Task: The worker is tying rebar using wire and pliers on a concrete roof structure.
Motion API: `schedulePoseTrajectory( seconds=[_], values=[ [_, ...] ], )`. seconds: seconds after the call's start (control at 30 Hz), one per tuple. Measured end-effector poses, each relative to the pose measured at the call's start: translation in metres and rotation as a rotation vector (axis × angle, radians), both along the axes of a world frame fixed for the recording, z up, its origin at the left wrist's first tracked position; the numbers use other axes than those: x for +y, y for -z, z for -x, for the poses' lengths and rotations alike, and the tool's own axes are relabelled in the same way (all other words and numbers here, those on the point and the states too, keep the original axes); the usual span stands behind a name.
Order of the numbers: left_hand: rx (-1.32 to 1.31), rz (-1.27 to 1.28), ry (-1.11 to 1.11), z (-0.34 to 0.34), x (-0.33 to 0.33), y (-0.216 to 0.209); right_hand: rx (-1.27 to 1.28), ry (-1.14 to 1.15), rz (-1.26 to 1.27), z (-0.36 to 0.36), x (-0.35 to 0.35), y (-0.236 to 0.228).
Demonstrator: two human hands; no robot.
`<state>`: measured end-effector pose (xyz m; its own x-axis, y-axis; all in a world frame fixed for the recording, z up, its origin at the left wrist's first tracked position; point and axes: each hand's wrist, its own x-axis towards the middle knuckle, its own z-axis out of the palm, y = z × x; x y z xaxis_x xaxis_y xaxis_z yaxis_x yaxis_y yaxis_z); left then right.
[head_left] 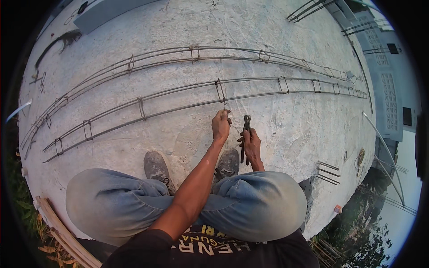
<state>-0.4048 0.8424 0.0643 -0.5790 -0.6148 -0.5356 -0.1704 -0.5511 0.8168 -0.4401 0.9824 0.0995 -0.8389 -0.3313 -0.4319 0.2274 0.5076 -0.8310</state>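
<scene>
Directly ahead of me lies a long rebar cage [178, 107] of thin steel bars joined by rectangular stirrups. My left hand [220, 125] is closed in a pinch just below its near bar, on a thin tie wire [225, 105] at the foot of one stirrup [219, 90]. To the right, my right hand [252, 145] grips a pair of dark end-cutting pincers [247, 123], jaws pointing away from me. The pincers are apart from the cage. Whether their jaws are parted is too small to tell.
Beyond lies a second rebar cage [161, 61], on the same rough concrete slab [187, 138]. Short bars [328, 173] jut out at the slab's right edge. Wooden planks [67, 236] lie at lower left. My shoes [156, 166] stand close to the near cage.
</scene>
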Motion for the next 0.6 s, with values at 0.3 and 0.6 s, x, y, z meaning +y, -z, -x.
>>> schedulePoseTrajectory(
  seconds=[0.3,0.6],
  values=[
    [-0.197,0.392,0.042,0.001,0.011,-0.008,-0.347,-0.43,0.014,0.05,-0.04,-0.021],
    [-0.267,0.548,0.084,-0.002,0.011,-0.004,-0.369,-0.562,0.049,0.071,-0.046,-0.015]
  ],
)
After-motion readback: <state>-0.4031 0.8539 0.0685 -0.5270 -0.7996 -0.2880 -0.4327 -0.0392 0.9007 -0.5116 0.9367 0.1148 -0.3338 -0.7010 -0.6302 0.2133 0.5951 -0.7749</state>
